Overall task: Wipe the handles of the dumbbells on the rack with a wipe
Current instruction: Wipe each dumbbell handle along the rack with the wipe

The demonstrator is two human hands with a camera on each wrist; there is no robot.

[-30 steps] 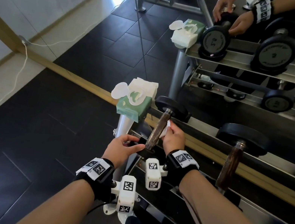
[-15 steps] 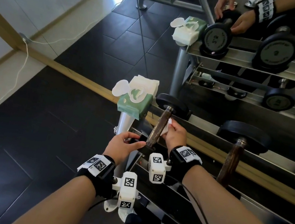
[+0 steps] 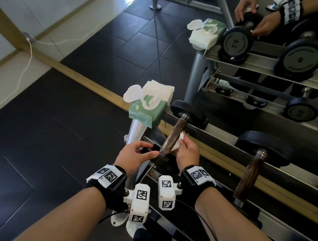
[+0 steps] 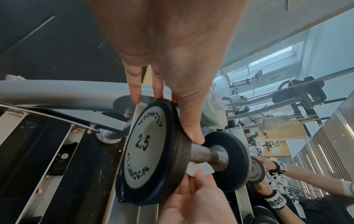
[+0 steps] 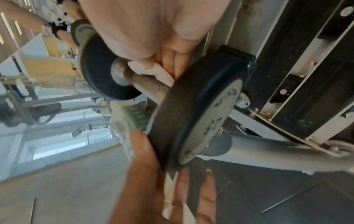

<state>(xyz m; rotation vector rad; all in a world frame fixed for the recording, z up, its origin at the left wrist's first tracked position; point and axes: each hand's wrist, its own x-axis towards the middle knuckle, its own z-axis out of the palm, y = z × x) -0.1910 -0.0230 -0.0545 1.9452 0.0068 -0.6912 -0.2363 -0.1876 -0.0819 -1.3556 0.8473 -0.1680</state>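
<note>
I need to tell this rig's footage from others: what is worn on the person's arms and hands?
Bare forearms and bare hands. Each wrist has a black strap with white square-code tags: left wristband, right wristband. White boxy wrist cameras with code markers hang below; a thin black cable trails along the right forearm.

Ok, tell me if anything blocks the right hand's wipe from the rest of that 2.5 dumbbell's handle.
Nothing visible does. The right hand already presses the wipe against the handle, and the bare stretch toward the far plate is open. The left hand grips only the near plate, off the handle.
</note>
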